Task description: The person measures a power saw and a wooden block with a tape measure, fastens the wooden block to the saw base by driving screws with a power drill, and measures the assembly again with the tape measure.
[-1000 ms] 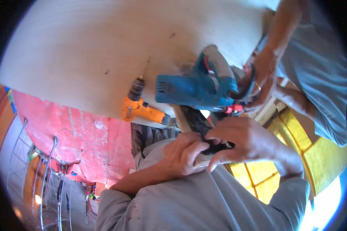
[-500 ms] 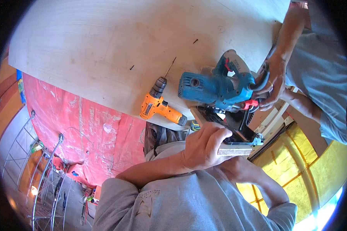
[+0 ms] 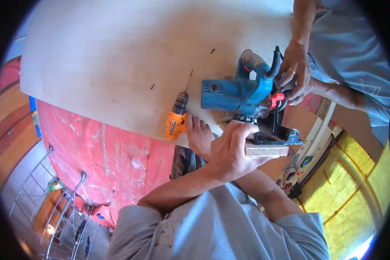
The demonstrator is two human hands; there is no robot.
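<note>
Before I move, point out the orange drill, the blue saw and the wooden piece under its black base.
Orange drill point(image 3: 173, 125): head view, on its orange body.
Blue saw point(image 3: 223, 95): head view, on its motor housing.
Wooden piece point(image 3: 266, 151): head view, on its near end face.

Forearms point(image 3: 184, 185) crossed, left over right, left hand point(image 3: 233, 152) curled, right hand point(image 3: 200, 138) back-up.
</note>
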